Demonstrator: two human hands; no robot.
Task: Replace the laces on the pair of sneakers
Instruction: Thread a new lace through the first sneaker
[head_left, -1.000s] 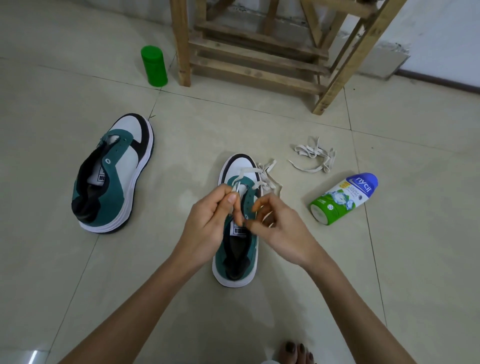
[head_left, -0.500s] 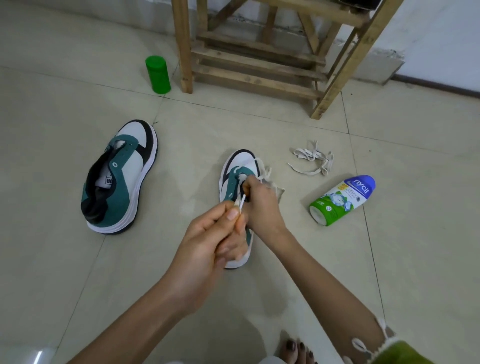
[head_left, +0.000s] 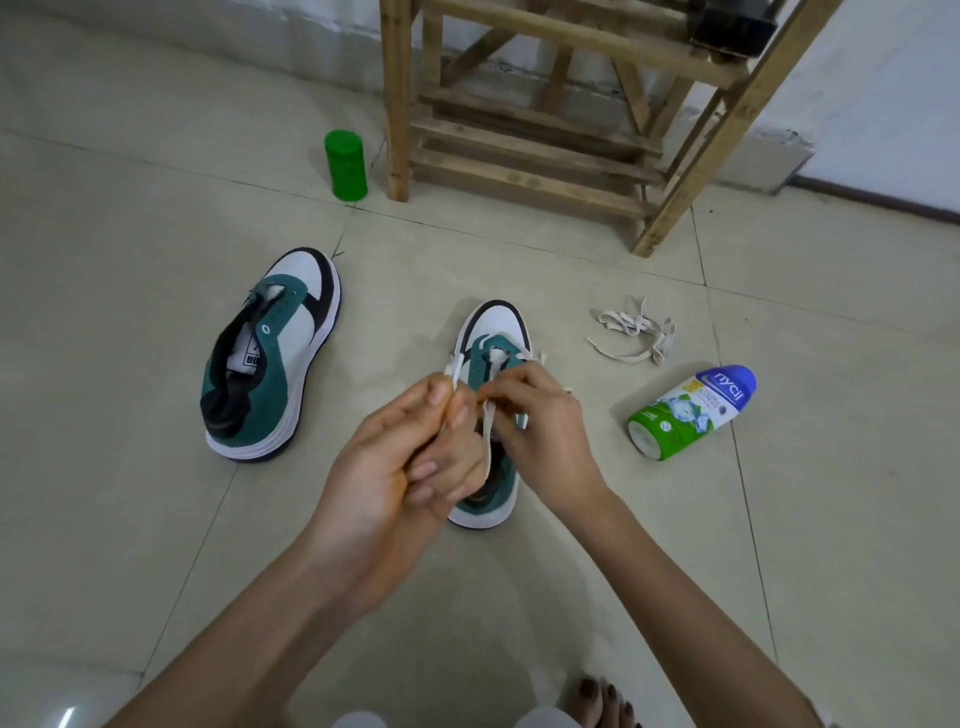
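Two hands are held over the centre sneaker (head_left: 501, 327), its toe pointing to 12 o'clock. One end of the lace (head_left: 487, 428) is pinched by the left hand (head_left: 395, 467); a strand near the eyelets is pinched by the right hand (head_left: 545, 431). The second sneaker (head_left: 270, 353) is located at 9 o'clock. A loose lace bundle (head_left: 634, 332) and a bottle (head_left: 691, 410) are located at 2 to 3 o'clock.

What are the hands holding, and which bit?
Both pinch the white lace of the middle sneaker: the left hand near one end, the right hand farther along, just above the sneaker.
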